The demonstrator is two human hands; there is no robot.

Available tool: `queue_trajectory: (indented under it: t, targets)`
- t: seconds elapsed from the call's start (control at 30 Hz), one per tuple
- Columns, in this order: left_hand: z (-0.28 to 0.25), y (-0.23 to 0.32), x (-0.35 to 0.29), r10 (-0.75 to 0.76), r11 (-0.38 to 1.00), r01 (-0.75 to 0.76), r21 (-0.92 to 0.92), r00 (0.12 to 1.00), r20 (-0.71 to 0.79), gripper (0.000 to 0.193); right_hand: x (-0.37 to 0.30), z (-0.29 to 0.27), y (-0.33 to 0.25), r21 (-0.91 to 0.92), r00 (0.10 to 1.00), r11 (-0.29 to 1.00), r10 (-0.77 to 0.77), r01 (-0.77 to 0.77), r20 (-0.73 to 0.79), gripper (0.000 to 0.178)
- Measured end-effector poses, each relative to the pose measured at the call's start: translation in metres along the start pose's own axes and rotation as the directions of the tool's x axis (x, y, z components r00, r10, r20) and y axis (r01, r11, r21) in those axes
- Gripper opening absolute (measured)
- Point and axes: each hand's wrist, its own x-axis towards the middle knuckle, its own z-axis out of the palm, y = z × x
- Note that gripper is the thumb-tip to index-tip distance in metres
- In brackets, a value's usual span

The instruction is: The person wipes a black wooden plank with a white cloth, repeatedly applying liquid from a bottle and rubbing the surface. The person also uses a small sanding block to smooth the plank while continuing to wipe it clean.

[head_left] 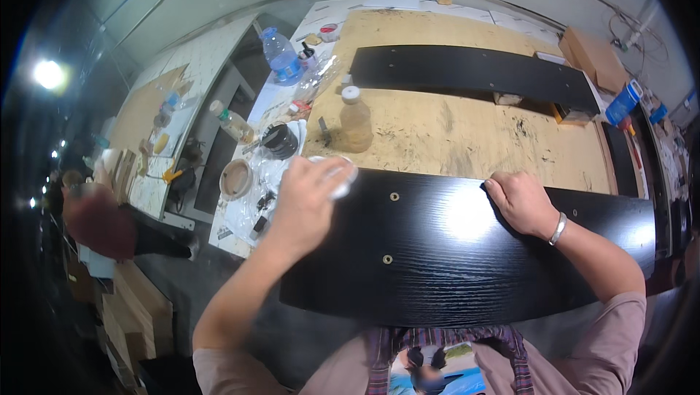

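A long black wood-grain board (430,264) with brass-ringed holes reaches across in front of me, its near edge close to my apron. My right hand (521,204), a silver bangle at its wrist, is closed over the board's far edge. At the far left corner, my left hand (310,202) presses a white cloth (343,178) in its fingers; much of the cloth is hidden by the hand. Just beyond that corner stands a capped clear bottle of yellowish liquid (356,126). Left of the hand are a black open tin (280,141) and a round tub (237,179).
A second black board (467,70) rests raised on blocks at the back of the stained plywood top (437,132). Back left stands a large plastic water bottle (281,56); at right, a blue bottle (623,102) and a cardboard box (594,59). Another person (98,216) is far left.
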Motion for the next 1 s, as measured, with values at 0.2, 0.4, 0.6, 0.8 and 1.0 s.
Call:
queue_trajectory:
  t: [0.2, 0.4, 0.6, 0.8, 1.0]
  targets:
    - [-0.012, -0.056, 0.006, -0.307, 0.943, 0.286, -0.167, 0.945, -0.114, 0.031, 0.001, -0.005, -0.007, 0.023, 1.000, 0.999, -0.023, 0.023, -0.012, 0.042]
    - [-0.043, 0.089, 0.032, 0.101, 0.820, -0.110, -0.562, 0.994, -0.047, 0.037, 0.000, -0.002, 0.001, 0.030, 1.000, 0.999, 0.020, -0.019, -0.018, 0.044]
    - [0.025, 0.076, 0.030, 0.336, 0.937, -0.290, -0.195, 0.900, 0.278, 0.061, -0.001, -0.004, 0.001, 0.044, 0.999, 0.999, -0.017, 0.019, -0.048, 0.045]
    - [0.039, 0.091, 0.035, 0.193, 0.979, -0.203, 0.021, 0.954, 0.229, 0.063, 0.002, -0.006, -0.002, 0.082, 1.000, 0.996, 0.017, -0.019, 0.025, 0.048]
    - [0.021, 0.087, 0.028, 0.053, 0.999, -0.050, -0.021, 0.974, 0.222, 0.059, 0.003, -0.006, 0.008, 0.108, 0.997, 0.991, -0.075, 0.075, -0.009, 0.049]
